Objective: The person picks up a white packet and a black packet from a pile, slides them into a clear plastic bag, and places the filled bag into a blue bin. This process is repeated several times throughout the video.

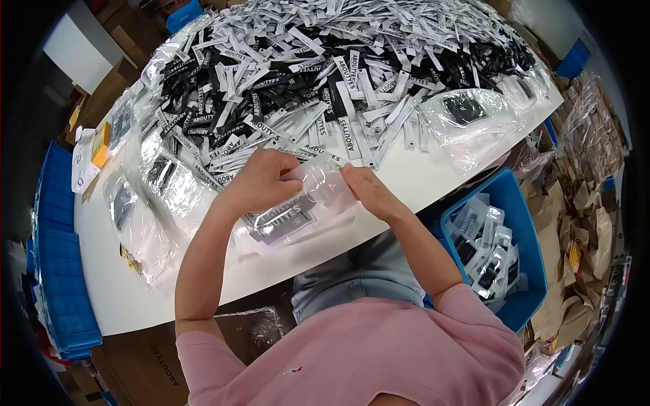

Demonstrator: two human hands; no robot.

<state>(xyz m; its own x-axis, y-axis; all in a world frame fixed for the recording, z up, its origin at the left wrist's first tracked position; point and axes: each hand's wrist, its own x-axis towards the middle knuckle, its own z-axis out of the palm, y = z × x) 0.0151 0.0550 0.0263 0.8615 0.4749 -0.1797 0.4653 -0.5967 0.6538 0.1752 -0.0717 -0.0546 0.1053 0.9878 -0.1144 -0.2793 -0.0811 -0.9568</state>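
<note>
A clear plastic bag [318,181] with dark lettering on its lower part is stretched between my hands above the near edge of the white table [379,222]. My left hand [263,179] is closed, its curled fingers and thumb gripping the bag's upper left edge. On the other side, my right hand [371,192] pinches the upper right corner between thumb and fingers. Right behind the bag begins a big heap of narrow black and white printed packets [325,74], labelled ABOUTYES.
Filled clear bags [179,186] lie left of my hands, and another filled bag [467,122] lies at the right. A blue bin [528,237] with packed pouches stands below the table's right edge. Blue trays [64,284] line the left side; crumpled brown paper [575,257] lies far right.
</note>
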